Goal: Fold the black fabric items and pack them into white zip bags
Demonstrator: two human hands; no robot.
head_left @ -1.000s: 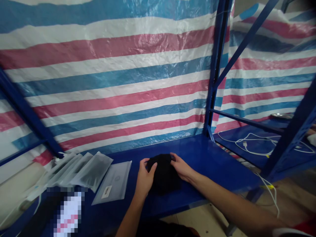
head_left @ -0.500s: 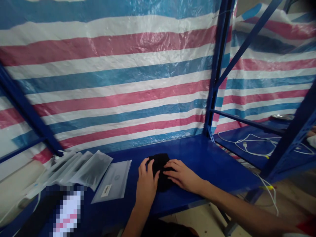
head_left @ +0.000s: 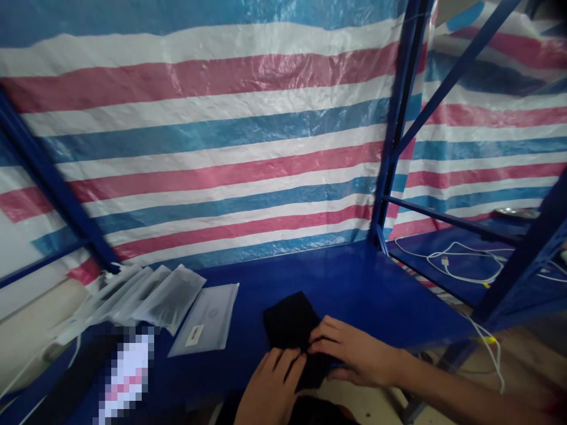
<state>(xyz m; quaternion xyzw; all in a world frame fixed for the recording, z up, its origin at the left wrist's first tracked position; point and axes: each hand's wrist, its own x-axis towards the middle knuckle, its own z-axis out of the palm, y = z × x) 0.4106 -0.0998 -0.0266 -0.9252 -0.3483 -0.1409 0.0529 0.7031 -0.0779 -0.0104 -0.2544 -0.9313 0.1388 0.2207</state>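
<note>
A black folded cloth (head_left: 290, 319) lies on the blue table (head_left: 354, 283), its near end reaching the front edge. My left hand (head_left: 274, 381) grips the cloth's near left part, fingers bent over it. On the cloth's right side my right hand (head_left: 349, 351) holds the near part, with its fingers curled on the fabric. The far part of the cloth is flat and uncovered. To the left lies a flat clear bag with a white label (head_left: 208, 321), and beside it are several clear bags with dark contents (head_left: 170, 295).
A striped plastic sheet (head_left: 221, 130) hangs behind the table. Blue metal posts (head_left: 394, 130) stand at both sides. White cables (head_left: 465, 265) lie on a second blue surface at the right. A dark item and a blurred patch are at lower left.
Both hands have moved toward the near edge along the cloth, uncovering its far part. The cloth now extends nearer to the front edge. The view has shifted slightly.
</note>
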